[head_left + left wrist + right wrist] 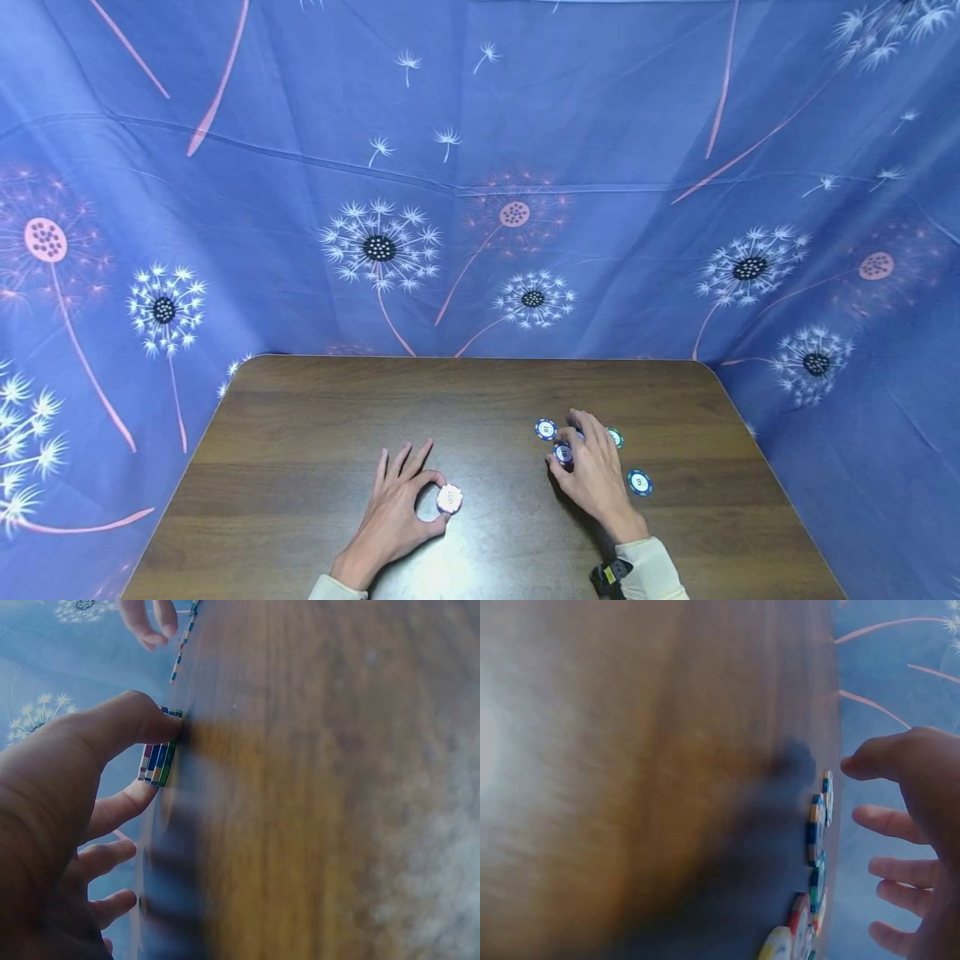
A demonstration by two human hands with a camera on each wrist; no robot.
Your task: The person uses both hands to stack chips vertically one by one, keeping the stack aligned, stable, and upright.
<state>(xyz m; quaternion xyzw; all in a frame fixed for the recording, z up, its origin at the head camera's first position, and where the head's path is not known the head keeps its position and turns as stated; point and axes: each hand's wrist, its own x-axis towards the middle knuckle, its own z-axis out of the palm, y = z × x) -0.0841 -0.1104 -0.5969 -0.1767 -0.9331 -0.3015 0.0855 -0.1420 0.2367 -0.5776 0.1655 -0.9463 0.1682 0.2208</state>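
A short stack of poker chips (449, 499) stands on the table, its top chip pale. My left hand (390, 517) pinches that stack between thumb and index finger, the other fingers spread out. Green, blue and reddish chip edges (157, 759) show in the left wrist view. Over loose poker chips on the right is my right hand (596, 479), fingers apart and slightly bent. Nothing shows between its thumb and fingers in the right wrist view. A blue chip (562, 453) lies under its fingertips, and a green-edged chip (615, 437) is partly hidden behind it.
Another blue chip (546, 429) lies left of the right fingers, and a blue-green chip (640, 482) to the right of that hand. Red (799, 915) and yellow (778, 945) chips show in the right wrist view. A patterned blue cloth (450, 167) hangs behind the wooden table (300, 417).
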